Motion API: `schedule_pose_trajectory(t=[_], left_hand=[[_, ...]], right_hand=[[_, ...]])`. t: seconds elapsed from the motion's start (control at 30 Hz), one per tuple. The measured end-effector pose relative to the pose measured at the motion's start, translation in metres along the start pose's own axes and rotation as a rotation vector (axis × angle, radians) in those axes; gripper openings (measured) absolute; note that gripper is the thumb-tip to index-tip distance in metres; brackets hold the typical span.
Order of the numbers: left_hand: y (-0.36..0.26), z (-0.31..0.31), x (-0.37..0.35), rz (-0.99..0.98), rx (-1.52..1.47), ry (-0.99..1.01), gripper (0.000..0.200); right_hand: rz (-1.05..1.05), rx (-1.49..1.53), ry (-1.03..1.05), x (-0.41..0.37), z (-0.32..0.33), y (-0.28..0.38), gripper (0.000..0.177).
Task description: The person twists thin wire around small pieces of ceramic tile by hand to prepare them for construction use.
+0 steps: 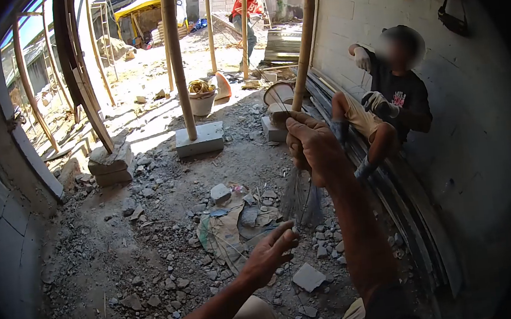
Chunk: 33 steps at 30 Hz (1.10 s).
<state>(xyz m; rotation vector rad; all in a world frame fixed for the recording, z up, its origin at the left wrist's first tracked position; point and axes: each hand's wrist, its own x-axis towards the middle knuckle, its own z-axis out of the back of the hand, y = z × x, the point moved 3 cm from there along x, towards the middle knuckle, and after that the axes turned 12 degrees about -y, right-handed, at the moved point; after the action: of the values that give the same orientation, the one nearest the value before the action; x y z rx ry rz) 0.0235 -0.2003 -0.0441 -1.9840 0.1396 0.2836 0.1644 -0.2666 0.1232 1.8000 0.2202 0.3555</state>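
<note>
My right hand (315, 145) is raised in front of me, its fingers wrapped round a bundle of thin wires (300, 201). The loose ends fan out below the fist, and a few fine strands stick up above it. Lower down, my left hand (270, 255) reaches toward the bottom of the bundle with its fingers stretched out. Its fingertips are right by the hanging strands. Beneath both hands, a crumpled sack (222, 235) lies on the rubble floor.
A seated person (405, 95) in gloves is at right, against the block wall, beside long metal strips (415, 212). Bamboo props (177, 63) stand on blocks (199, 139). A bucket (202, 100) is behind them. Another person (249, 14) in red stands farther back.
</note>
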Motion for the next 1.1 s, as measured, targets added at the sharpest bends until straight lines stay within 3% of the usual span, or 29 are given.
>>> schedule_pose_trajectory(t=[0.13,0.2,0.33,0.53,0.67,0.83,1.1], left_hand=[[-0.106,-0.003,0.031,-0.479,-0.036,-0.166,0.061],[-0.147,-0.023,0.043,-0.591,-0.136,-0.129,0.053],[-0.175,-0.058,0.060,-0.621,-0.351,-0.096,0.043],[-0.149,-0.073,0.074,-0.489,-0.471,-0.108,0.038],[-0.130,-0.060,0.081,-0.471,-0.547,-0.115,0.033],[-0.135,-0.048,0.080,-0.587,-0.456,-0.066,0.058],[-0.151,-0.002,0.077,-0.792,-0.391,-0.178,0.064]], right_hand=[[0.010,-0.011,0.053,-0.034,0.014,0.007,0.028],[0.006,-0.036,0.068,-0.047,0.018,0.005,0.028],[-0.012,-0.091,0.040,-0.070,0.039,-0.007,0.028],[-0.087,-0.162,-0.086,-0.109,0.076,-0.050,0.029],[-0.188,-0.120,-0.037,-0.122,0.088,-0.077,0.028],[-0.296,-0.036,-0.032,-0.119,0.091,-0.088,0.029],[-0.388,-0.078,0.090,-0.120,0.089,-0.108,0.031]])
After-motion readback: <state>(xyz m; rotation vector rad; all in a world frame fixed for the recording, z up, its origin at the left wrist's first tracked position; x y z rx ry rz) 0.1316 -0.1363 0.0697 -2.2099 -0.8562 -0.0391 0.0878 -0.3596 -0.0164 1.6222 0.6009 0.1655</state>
